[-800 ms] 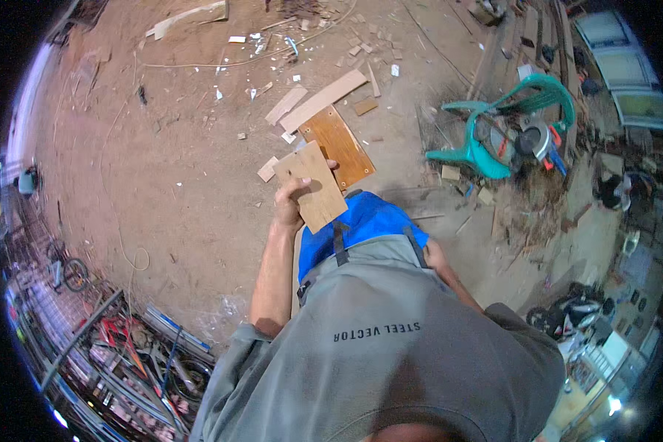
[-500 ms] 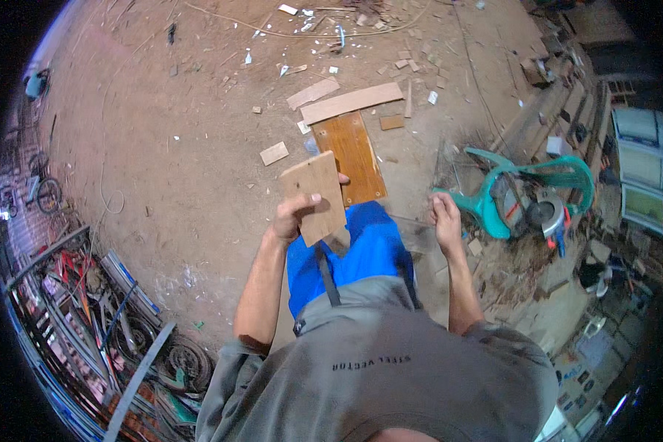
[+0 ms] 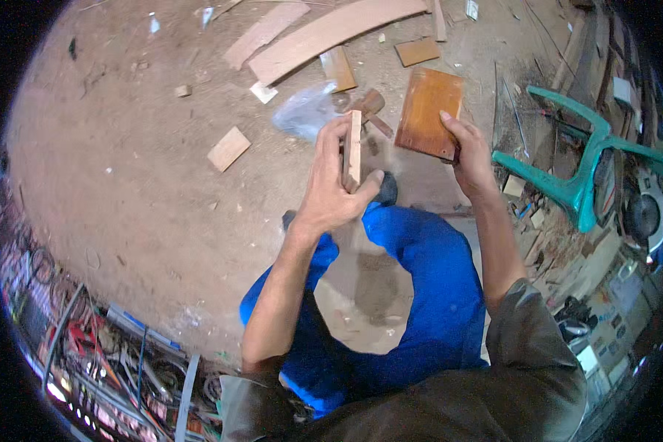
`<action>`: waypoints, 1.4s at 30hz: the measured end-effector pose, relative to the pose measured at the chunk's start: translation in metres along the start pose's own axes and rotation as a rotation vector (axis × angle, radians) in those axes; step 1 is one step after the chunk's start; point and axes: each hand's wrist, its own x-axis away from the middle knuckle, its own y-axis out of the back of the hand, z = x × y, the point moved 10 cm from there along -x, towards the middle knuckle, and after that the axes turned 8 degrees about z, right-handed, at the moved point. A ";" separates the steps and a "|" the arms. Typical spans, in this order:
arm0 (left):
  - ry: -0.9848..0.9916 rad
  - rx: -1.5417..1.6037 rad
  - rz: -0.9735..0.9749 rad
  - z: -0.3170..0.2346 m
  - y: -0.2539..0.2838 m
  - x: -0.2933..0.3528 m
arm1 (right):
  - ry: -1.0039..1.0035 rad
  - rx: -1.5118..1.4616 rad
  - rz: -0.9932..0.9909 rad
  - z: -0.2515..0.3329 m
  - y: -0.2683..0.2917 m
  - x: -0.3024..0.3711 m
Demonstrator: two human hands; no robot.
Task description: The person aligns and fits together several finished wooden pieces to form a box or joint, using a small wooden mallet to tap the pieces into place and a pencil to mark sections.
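A: While the left hand grips a pale wood block edge-on, fingers wrapped round its far side and thumb on the near edge, what does the right hand hold?

B: A brown board, pinched at its near right corner. Both pieces are held above the dirt floor, in front of the knees in blue trousers.

A: Which step does this look like?

B: Judged from the grips, selection or comparison of two pieces; neither is placed. A next move would call for turning the block flat so its face can be checked against the board.

A: Any containers?

B: None that can be confirmed. A crumpled clear plastic bag lies on the floor just beyond the hands; its contents cannot be told. A green plastic chair lies tipped at the right, with tools beside it, too blurred to identify.

A: Other material?

B: Long planks and small offcuts lie at the far side.
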 end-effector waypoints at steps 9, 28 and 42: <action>-0.187 -0.176 -0.125 0.175 -0.165 -0.084 | 0.223 -0.463 -0.148 -0.142 0.060 -0.091; -0.398 -0.273 -0.151 0.218 -0.157 -0.031 | 0.413 -0.436 0.101 -0.183 -0.015 -0.093; -0.237 -0.167 -0.128 0.277 -0.127 -0.016 | 0.289 -0.201 0.044 -0.253 -0.039 -0.114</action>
